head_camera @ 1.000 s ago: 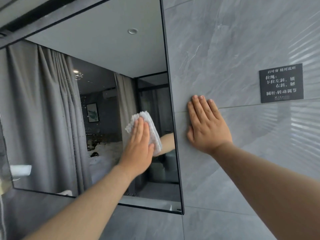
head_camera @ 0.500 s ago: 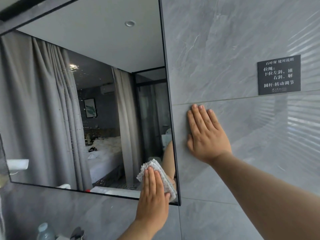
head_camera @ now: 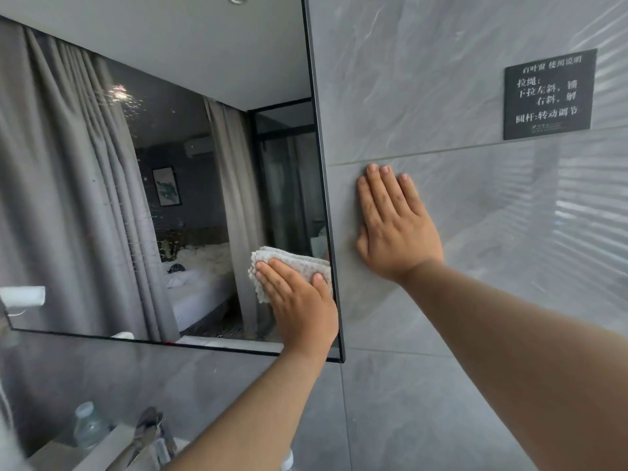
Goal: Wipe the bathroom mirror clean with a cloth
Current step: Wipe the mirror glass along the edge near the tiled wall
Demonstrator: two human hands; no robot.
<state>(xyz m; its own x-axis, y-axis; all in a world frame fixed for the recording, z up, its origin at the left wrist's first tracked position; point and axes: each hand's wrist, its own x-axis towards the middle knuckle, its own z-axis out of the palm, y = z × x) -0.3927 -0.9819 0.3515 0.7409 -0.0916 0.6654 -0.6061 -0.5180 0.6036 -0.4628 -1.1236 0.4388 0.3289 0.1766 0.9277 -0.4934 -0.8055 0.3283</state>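
A large black-framed mirror hangs on the grey tiled wall and reflects curtains, a bed and a ceiling. My left hand presses a folded white textured cloth flat against the glass, close to the mirror's right edge and a little above its bottom right corner. The cloth sticks out above and left of my fingers. My right hand lies flat on the wall tile just right of the mirror frame, fingers together, holding nothing. Specks and smears show on the glass at upper left.
A black sign with white text is fixed to the wall at upper right. Below the mirror stand a clear plastic bottle and a chrome tap by the sink. A white holder sits at the left edge.
My left hand swept the cloth down from mid-height to the mirror's bottom right corner, then back up a little. My right hand stayed flat on the wall.
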